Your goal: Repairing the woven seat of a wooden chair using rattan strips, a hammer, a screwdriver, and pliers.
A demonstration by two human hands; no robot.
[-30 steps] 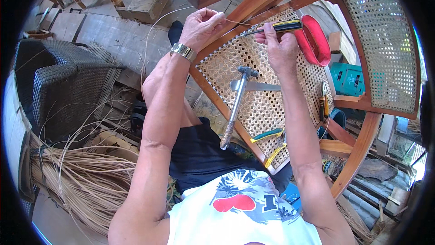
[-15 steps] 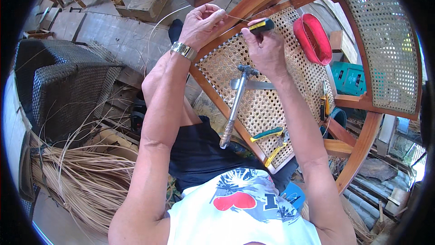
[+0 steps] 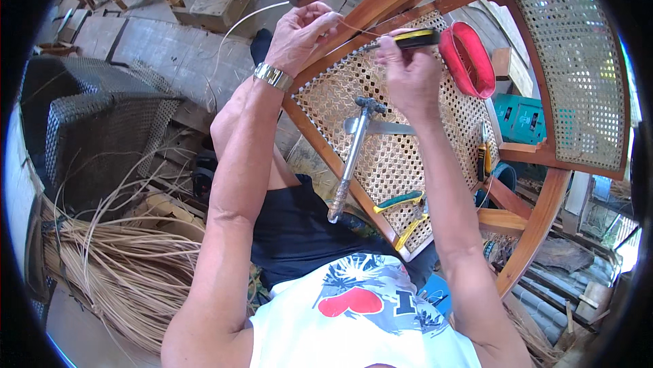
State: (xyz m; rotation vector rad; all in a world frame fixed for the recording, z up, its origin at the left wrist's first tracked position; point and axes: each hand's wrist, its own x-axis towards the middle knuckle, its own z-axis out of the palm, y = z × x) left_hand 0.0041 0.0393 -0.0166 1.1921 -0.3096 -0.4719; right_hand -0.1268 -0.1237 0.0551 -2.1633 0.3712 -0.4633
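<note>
Head view: looking down on a woven cane seat (image 3: 394,157) in a brown wooden frame, slanted before the body, with one corner toward the lap. At the far-left edge, seems to be lacing in a thin cane strand (image 3: 360,29), stretched between both hands above that edge. To do this well, probably best to hold the strand taut without kinking, clear each hole before feeding, and draw down snugly, never jerking.

With the left hand (image 3: 299,33), just outside the far-left edge, pinches the strand in a narrow grip, thumb against curled fingers; wrist ringed by a metal watch (image 3: 273,76), arm reaching forward, slightly bent. With the right hand (image 3: 412,75), over the seat's far part, grasps a black-and-yellow-handled tool (image 3: 416,39), shaft pointing left, arm nearly straight; impossible to tell whether pinching the strand too.

Also on the seat: a hammer (image 3: 356,154), handle overhanging the near-left edge; green-and-yellow pliers (image 3: 400,201) near the nearest corner; orange-and-black pliers (image 3: 484,156) by the right edge.
</note>
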